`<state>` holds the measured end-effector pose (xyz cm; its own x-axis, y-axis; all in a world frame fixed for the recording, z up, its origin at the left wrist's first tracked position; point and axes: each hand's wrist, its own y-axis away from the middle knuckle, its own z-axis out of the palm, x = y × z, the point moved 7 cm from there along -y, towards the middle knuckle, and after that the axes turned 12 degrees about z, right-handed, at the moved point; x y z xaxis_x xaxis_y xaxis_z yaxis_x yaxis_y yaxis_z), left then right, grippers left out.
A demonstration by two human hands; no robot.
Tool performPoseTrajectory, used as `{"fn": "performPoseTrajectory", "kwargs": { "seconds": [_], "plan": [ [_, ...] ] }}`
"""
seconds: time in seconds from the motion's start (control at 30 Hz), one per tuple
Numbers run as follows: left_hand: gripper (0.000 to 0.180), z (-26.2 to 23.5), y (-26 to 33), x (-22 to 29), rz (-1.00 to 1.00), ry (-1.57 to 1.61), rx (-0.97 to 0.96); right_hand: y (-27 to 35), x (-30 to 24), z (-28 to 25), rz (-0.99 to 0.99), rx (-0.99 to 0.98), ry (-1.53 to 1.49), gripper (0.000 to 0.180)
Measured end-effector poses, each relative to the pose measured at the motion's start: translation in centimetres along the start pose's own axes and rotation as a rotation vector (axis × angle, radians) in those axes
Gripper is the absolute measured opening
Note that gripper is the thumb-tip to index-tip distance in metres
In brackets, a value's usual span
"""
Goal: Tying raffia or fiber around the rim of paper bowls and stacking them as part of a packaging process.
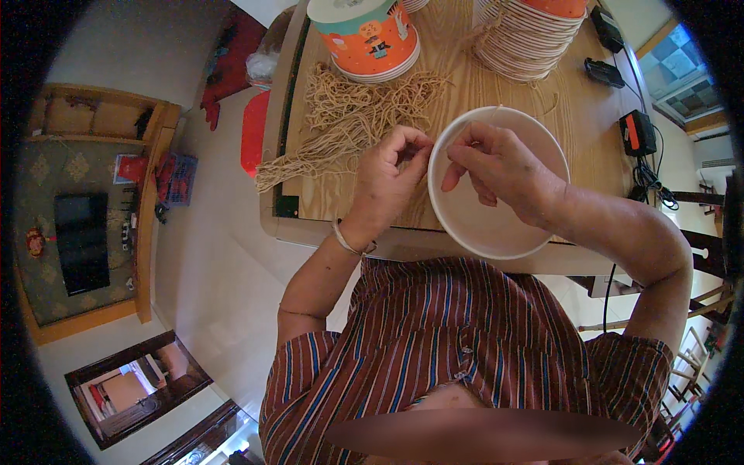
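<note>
A round white paper bucket (500,232) stands near the table's front edge, its mouth facing up. Its inside is pale and its outer wall is mostly hidden. At its left rim, my left hand (391,178) is closed, thumb and forefinger pinched; whatever lies between them is hidden. My right hand (504,164) hangs over the bucket's mouth, thumb and forefinger pressed together near the left rim, the other fingers curled. I cannot make out what it pinches. Beyond my left hand lies a loose heap of tan cords (364,112), one end gathered in a bundle.
Orange and green printed paper buckets (376,50) stand stacked at the far left of the wooden table (589,159). Another tall bucket stack (527,39) with tan cords rises at the far right. A black-and-orange box (637,133) and black cables (655,182) line the right edge.
</note>
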<state>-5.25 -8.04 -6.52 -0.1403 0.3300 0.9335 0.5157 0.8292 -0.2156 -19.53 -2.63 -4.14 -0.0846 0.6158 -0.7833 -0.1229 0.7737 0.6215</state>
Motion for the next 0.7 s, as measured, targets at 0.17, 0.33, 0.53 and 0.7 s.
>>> {"fn": "performPoseTrajectory", "kwargs": {
  "seconds": [0.17, 0.33, 0.53, 0.7],
  "plan": [
    [0.018, 0.0, 0.0, 1.1, 0.132, 0.068, 0.085, -0.1, 0.0, 0.3, 0.015, -0.005, 0.028, 0.019],
    [0.02, 0.1, -0.1, 2.4, 0.267, -0.072, -0.029, 0.0, -0.1, 0.2, 0.017, 0.025, 0.058, 0.019],
    [0.015, 0.0, -0.1, 1.9, 0.326, -0.141, -0.011, -0.2, 0.1, 0.3, 0.012, -0.002, 0.033, 0.018],
    [0.008, 0.0, 0.0, 2.0, 0.244, -0.167, -0.008, -0.6, 0.4, 0.2, 0.02, -0.007, 0.062, 0.017]
  ]
}}
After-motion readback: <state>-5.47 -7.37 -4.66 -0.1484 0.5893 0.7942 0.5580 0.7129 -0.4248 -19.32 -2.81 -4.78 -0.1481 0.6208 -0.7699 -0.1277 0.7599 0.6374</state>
